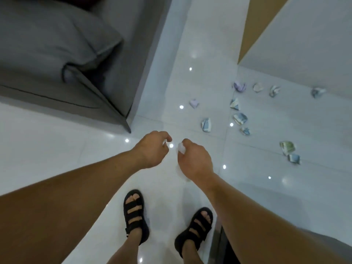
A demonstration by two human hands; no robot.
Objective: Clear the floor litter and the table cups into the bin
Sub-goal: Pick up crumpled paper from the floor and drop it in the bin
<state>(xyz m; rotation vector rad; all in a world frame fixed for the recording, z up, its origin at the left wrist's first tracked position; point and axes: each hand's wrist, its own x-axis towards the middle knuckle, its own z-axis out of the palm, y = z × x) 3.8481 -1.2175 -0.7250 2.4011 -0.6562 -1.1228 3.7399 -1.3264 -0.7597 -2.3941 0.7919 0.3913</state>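
Under left hand (152, 149) and right hand (196, 162), pinched clear bag (181, 149) hangs straight down.

A glossy white tiled floor (57, 149) carries scattered crumpled paper scraps (240, 118), a grey sofa (47, 54) and two sandalled feet (135, 216).

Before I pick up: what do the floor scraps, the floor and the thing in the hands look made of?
Floor scraps: crumpled printed paper, matte, with sharp creases. Floor: glossy tile, which mirrors light spots and shows grout lines. Film, gripped by the right hand and apparently pinched by the left hand: probably thin translucent plastic, but too blurred for certainty.
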